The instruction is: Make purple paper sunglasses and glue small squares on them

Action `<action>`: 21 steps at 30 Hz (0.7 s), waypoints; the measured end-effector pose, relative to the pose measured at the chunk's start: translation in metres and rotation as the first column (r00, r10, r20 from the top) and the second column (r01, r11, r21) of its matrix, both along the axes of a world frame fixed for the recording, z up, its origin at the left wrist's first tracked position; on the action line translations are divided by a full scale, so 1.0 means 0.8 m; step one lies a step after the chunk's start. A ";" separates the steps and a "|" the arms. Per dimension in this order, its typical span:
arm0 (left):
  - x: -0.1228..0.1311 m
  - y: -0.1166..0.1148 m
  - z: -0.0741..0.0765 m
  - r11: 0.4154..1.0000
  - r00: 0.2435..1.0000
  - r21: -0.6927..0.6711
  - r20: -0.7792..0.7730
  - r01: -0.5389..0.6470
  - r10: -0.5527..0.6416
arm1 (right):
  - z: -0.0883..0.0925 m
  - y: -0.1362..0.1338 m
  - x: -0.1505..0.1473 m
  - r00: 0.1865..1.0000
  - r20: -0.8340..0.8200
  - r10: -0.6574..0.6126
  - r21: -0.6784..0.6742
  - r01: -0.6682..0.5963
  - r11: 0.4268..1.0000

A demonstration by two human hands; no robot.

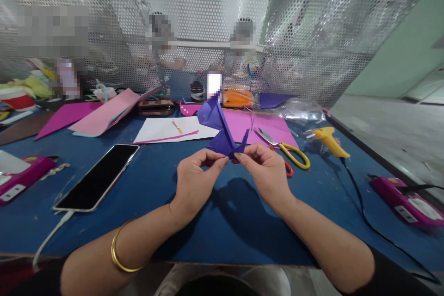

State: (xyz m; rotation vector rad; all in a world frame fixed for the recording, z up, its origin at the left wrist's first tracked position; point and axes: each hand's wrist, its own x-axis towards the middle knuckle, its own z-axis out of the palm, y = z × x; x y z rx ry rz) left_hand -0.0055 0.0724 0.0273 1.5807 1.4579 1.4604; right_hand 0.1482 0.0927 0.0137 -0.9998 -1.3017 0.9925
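A folded purple paper piece with pointed flaps and a long narrow strip stands up between my hands, above the blue table. My left hand pinches its lower edge between thumb and fingers. Close beside it, my right hand pinches the same lower edge, where a thin purple strip angles upward. Scissors with yellow and red handles lie just past my right hand, partly hidden by it. Behind the paper are a white sheet with a pink strip on it and a pink-purple sheet.
A phone on a white cable lies at left. A yellow glue gun with a black cord rests at right, near a magenta power strip. Pink sheets and an orange packet lie farther back, before a perforated metal screen.
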 end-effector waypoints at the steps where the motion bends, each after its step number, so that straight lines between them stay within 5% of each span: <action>1: 0.000 0.000 0.000 1.000 1.000 -0.019 0.017 0.010 -0.010 | 0.000 -0.001 0.000 1.000 0.005 -0.005 -0.006 0.005 1.000; 21: 0.002 0.005 -0.001 0.982 0.966 -0.087 0.213 0.167 -0.146 | 0.011 0.001 0.003 0.996 -0.076 -0.054 -0.137 0.043 0.990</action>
